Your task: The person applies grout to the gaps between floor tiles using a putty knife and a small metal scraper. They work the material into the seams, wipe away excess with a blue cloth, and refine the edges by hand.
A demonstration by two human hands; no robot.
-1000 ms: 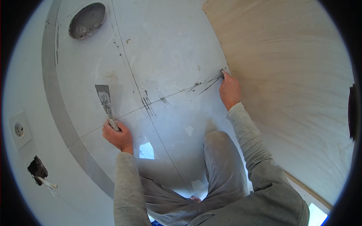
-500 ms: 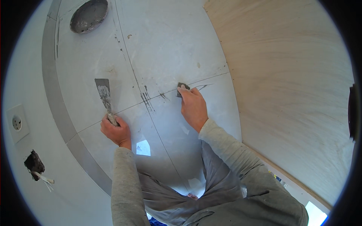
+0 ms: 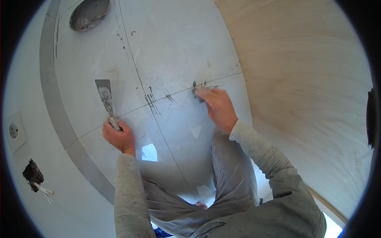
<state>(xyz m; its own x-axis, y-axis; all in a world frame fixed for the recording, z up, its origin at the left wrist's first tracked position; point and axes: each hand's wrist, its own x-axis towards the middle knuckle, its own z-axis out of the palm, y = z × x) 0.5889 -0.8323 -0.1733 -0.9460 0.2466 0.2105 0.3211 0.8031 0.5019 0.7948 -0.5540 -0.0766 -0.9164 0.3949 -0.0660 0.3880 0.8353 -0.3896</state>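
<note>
My left hand (image 3: 120, 137) is closed round the handle of a putty knife (image 3: 105, 96). Its flat blade is smeared with grey paste and points away from me over the pale floor tiles (image 3: 170, 51). Over the cross joint on the right, my right hand (image 3: 219, 107) pinches a small dark grey spreader (image 3: 201, 100), mostly hidden under the blurred fingers. Fresh dark grout streaks (image 3: 194, 84) lie on the joint just beyond those fingertips. More grout smears (image 3: 151, 99) mark the place where the tile joints cross, between my two hands.
A round bowl (image 3: 89, 16) of grey grout stands at the far left. Along the left wall run a grey skirting strip (image 3: 51, 87), a socket (image 3: 14, 131) and a wall hole (image 3: 33, 171) with loose wires. A plywood panel (image 3: 301, 67) borders the right side.
My right hand has shifted right and slightly nearer with the spreader, and dark grout now shows on the joint where it was. My left hand keeps holding the putty knife.
</note>
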